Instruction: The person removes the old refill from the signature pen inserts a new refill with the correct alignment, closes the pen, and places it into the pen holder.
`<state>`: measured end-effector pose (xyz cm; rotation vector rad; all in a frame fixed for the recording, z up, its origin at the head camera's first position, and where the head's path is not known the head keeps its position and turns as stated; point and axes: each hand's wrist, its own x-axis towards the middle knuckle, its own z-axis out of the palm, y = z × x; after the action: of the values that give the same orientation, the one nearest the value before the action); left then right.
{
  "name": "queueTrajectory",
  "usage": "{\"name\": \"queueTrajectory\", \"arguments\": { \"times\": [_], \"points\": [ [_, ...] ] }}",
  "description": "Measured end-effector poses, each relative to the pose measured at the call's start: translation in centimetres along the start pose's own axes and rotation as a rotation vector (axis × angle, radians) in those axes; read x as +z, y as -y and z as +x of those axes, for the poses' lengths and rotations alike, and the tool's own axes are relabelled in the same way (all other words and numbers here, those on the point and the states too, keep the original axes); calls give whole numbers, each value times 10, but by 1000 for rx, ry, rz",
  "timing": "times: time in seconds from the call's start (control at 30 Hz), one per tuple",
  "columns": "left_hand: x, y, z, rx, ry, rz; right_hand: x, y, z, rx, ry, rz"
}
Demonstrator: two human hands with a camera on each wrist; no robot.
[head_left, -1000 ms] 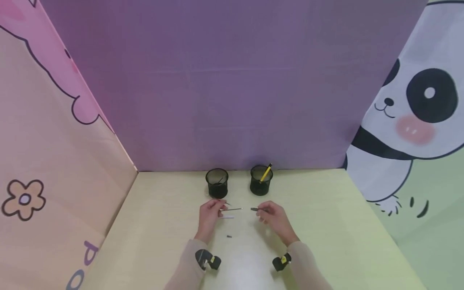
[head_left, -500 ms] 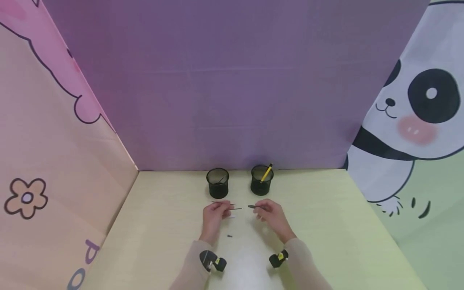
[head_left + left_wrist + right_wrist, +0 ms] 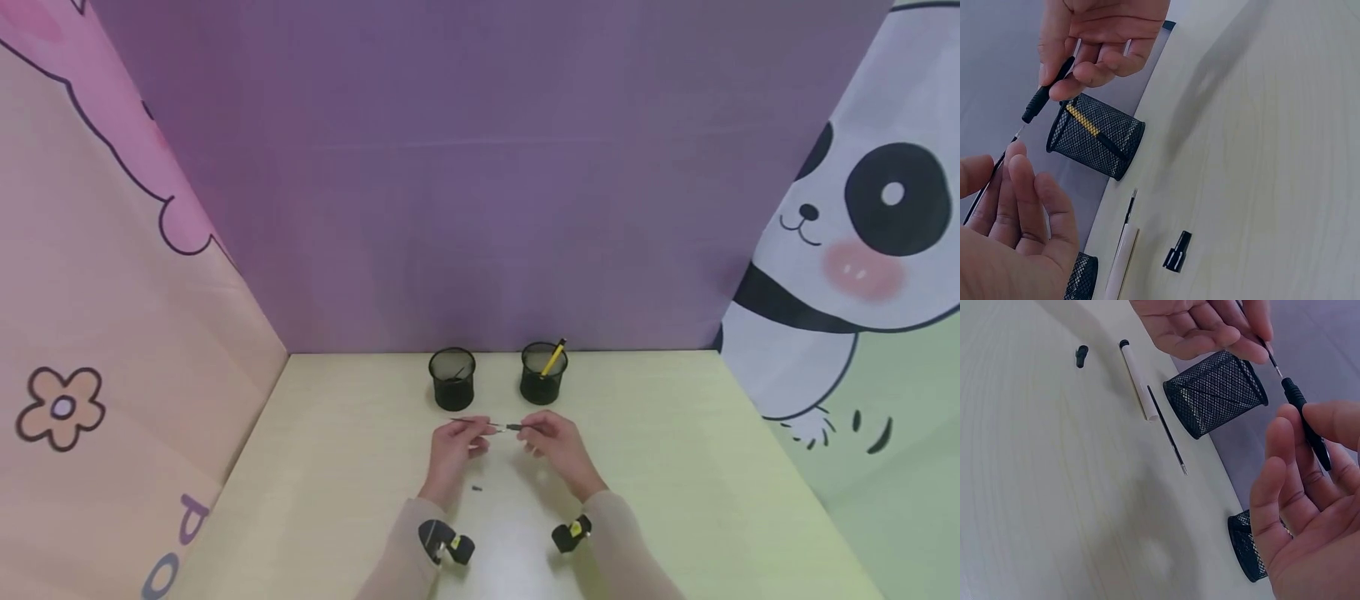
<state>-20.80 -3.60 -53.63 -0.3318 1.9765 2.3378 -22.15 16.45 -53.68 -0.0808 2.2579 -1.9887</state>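
Note:
Between thumb and fingers, my left hand (image 3: 450, 454) pinches a thin dark pen refill (image 3: 1272, 358), its tip pointing at my right hand. In my right hand (image 3: 562, 446) is a black ribbed pen grip section (image 3: 1047, 92), pinched by thumb and fingers. The refill's tip sits right at the open end of the grip section in both wrist views. On the table below lie a white pen barrel (image 3: 1138, 381) with a dark end and a second refill (image 3: 1169, 434) close beside it. Nearer me lies a small black pen part (image 3: 1177, 252).
Two black mesh pen cups stand at the back of the table, just beyond the hands. A thin dark stick leans in the left cup (image 3: 453, 393); the right cup (image 3: 541, 389) holds a yellow pencil-like item (image 3: 553, 358). A purple backdrop (image 3: 480, 208) rises behind.
My left hand has moved right with the refill, and my right hand has come slightly left. The refill tip and grip section, apart earlier, are now end to end.

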Motion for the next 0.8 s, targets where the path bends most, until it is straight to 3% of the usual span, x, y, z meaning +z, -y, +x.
{"name": "queueTrajectory", "arguments": {
  "times": [0.4, 0.6, 0.8],
  "points": [
    [6, 0, -3, -6, 35, 35, 4, 3, -1, 12, 12, -3],
    [7, 2, -3, -25, 100, 47, 6, -1, 3, 21, 27, -7],
    [1, 0, -5, 2, 156, 98, 7, -4, 3, 15, 34, -17]
  ]
}}
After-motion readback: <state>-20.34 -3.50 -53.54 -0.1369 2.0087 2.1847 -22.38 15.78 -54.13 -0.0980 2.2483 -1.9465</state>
